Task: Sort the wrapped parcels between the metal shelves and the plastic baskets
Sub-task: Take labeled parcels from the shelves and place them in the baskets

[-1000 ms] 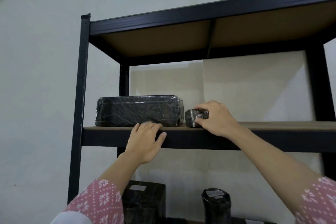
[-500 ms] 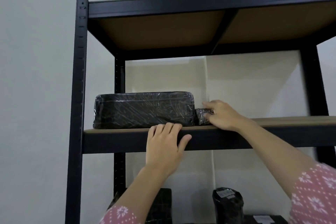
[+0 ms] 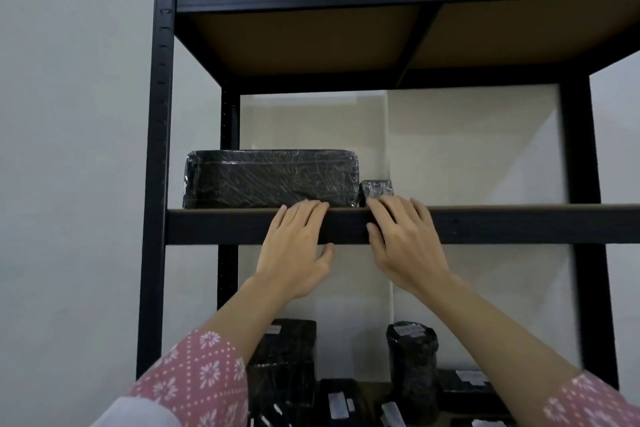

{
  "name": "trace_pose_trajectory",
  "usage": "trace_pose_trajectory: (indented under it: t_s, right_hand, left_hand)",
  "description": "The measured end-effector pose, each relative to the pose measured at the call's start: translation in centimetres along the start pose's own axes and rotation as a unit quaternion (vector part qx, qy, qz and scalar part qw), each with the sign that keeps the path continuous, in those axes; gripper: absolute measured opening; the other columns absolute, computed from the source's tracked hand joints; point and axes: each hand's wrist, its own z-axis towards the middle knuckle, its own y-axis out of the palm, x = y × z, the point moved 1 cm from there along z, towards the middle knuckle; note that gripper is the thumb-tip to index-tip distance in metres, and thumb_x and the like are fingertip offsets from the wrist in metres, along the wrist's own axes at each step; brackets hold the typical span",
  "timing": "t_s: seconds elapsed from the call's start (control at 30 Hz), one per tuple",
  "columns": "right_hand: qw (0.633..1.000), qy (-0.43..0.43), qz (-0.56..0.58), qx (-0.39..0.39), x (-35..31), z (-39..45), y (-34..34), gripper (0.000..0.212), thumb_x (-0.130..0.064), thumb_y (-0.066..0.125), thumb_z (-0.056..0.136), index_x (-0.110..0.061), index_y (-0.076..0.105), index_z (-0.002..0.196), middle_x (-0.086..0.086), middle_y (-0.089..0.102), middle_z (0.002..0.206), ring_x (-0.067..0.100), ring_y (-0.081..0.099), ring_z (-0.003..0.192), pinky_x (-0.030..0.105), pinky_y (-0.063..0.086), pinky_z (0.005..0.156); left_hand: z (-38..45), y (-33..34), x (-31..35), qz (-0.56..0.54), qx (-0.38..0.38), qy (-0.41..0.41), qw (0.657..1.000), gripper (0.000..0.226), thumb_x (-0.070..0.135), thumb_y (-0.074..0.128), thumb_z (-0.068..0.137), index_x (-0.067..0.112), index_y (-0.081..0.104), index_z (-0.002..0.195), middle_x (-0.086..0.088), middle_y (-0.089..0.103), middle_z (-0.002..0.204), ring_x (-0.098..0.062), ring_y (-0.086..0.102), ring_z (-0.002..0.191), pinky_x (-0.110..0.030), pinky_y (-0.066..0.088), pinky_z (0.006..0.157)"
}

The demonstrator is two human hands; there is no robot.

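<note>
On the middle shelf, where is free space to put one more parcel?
The middle shelf is bare from the small wrapped parcel rightward to the right post. Its left part is filled by the long wrapped parcel. The lower shelf's parcels look crowded.

Plain pale wall [image 3: 76, 114], dim light

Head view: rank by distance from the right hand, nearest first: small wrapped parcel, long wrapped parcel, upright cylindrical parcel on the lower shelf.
From the right hand:
1. Small wrapped parcel, just above its fingertips on the middle shelf.
2. Long wrapped parcel, to the left, same shelf.
3. Upright cylindrical parcel, well below on the lower shelf.
</note>
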Motion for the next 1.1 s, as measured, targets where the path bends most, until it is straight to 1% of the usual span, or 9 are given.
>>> trace_pose_trajectory:
  t_s: [0.1, 0.17, 0.3, 0.5, 0.73, 0.83, 0.93, 1.03, 1.1]
  right_hand:
    - [1.000, -0.025, 0.016, 0.008, -0.8, -2.3, -0.9, 0.045, -0.023, 0.044, 0.084, -0.003, 0.055, 0.124, 0.013, 0.058, 0.124, 0.029, 0.054, 0.116, 0.047, 0.041, 0.101]
    - [0.998, -0.046, 0.030, 0.001, -1.4, -4.3, -1.2, 0.048, -0.020, 0.045, 0.082, -0.002, 0.055, 0.124, 0.014, 0.059, 0.124, 0.030, 0.054, 0.117, 0.047, 0.041, 0.102]
    - [0.995, -0.065, 0.060, -0.044, -2.4, -8.2, -1.0, 0.046, -0.019, 0.046, 0.078, 0.000, 0.059, 0.118, 0.015, 0.062, 0.116, 0.032, 0.059, 0.106, 0.044, 0.045, 0.095]
    - [0.986, -0.051, 0.118, -0.107, -4.3, -12.1, 0.8, 0.039, -0.021, 0.047, 0.080, -0.003, 0.060, 0.113, 0.013, 0.063, 0.110, 0.030, 0.064, 0.095, 0.040, 0.051, 0.083]
    - [0.951, 0.035, 0.249, -0.182, -7.1, -13.6, 5.2, 0.038, -0.021, 0.047, 0.094, -0.010, 0.048, 0.130, 0.006, 0.052, 0.129, 0.025, 0.050, 0.116, 0.035, 0.040, 0.094]
    - [0.933, 0.076, 0.290, -0.196, -7.8, -13.4, 8.6, 0.038, -0.021, 0.048, 0.094, -0.012, 0.047, 0.130, 0.004, 0.049, 0.131, 0.021, 0.049, 0.118, 0.032, 0.041, 0.092]
    - [0.911, 0.115, 0.328, -0.224, -8.2, -12.4, 12.5, 0.039, -0.021, 0.051, 0.093, -0.012, 0.047, 0.130, 0.007, 0.047, 0.131, 0.023, 0.051, 0.115, 0.034, 0.044, 0.092]
    - [0.885, 0.162, 0.330, -0.286, -8.4, -10.7, 16.9, 0.044, -0.027, 0.050, 0.093, -0.016, 0.040, 0.134, 0.008, 0.040, 0.135, 0.026, 0.050, 0.114, 0.036, 0.043, 0.095]
    - [0.854, 0.216, 0.316, -0.351, -8.5, -9.6, 19.8, 0.051, -0.035, 0.048, 0.093, -0.019, 0.032, 0.139, 0.008, 0.032, 0.141, 0.029, 0.046, 0.121, 0.036, 0.039, 0.099]
  left_hand:
    - [-2.9, -0.4, 0.8, -0.006, 0.010, -0.008, 1.000, 0.065, 0.029, 0.056, 0.086, 0.013, 0.031, 0.143, -0.001, 0.031, 0.149, -0.015, 0.022, 0.139, -0.026, 0.001, 0.112]
    - [-5.0, -0.4, 1.3, -0.001, -0.021, -0.016, 1.000, 0.065, 0.030, 0.054, 0.088, 0.013, 0.027, 0.145, 0.000, 0.028, 0.151, -0.014, 0.020, 0.140, -0.025, 0.002, 0.113]
    - [-9.2, -0.1, 1.9, 0.019, -0.077, -0.029, 0.996, 0.065, 0.038, 0.045, 0.085, 0.011, 0.030, 0.143, -0.003, 0.033, 0.148, -0.018, 0.026, 0.138, -0.034, 0.014, 0.116]
    - [-13.5, 0.0, 1.5, 0.019, -0.132, -0.062, 0.989, 0.062, 0.035, 0.049, 0.090, 0.016, 0.027, 0.144, 0.002, 0.032, 0.148, -0.015, 0.025, 0.137, -0.029, 0.013, 0.114]
    - [-16.1, 2.0, -2.2, -0.038, -0.153, -0.188, 0.970, 0.053, 0.031, 0.051, 0.092, 0.016, 0.033, 0.140, 0.000, 0.038, 0.144, -0.018, 0.031, 0.133, -0.034, 0.024, 0.109]
    - [-16.3, 4.1, -4.7, -0.056, -0.157, -0.239, 0.957, 0.051, 0.031, 0.049, 0.093, 0.016, 0.034, 0.139, 0.000, 0.038, 0.143, -0.018, 0.032, 0.132, -0.035, 0.026, 0.108]
    - [-15.8, 7.0, -7.7, -0.063, -0.168, -0.276, 0.944, 0.050, 0.032, 0.047, 0.094, 0.017, 0.033, 0.140, 0.000, 0.036, 0.145, -0.019, 0.031, 0.132, -0.035, 0.027, 0.107]
    - [-15.0, 10.0, -10.8, -0.069, -0.177, -0.316, 0.930, 0.051, 0.033, 0.045, 0.094, 0.018, 0.031, 0.141, -0.001, 0.035, 0.145, -0.020, 0.032, 0.132, -0.036, 0.028, 0.106]
    - [-14.2, 11.9, -12.8, -0.064, -0.172, -0.341, 0.922, 0.051, 0.033, 0.046, 0.093, 0.018, 0.033, 0.140, -0.002, 0.036, 0.144, -0.022, 0.033, 0.131, -0.037, 0.028, 0.105]
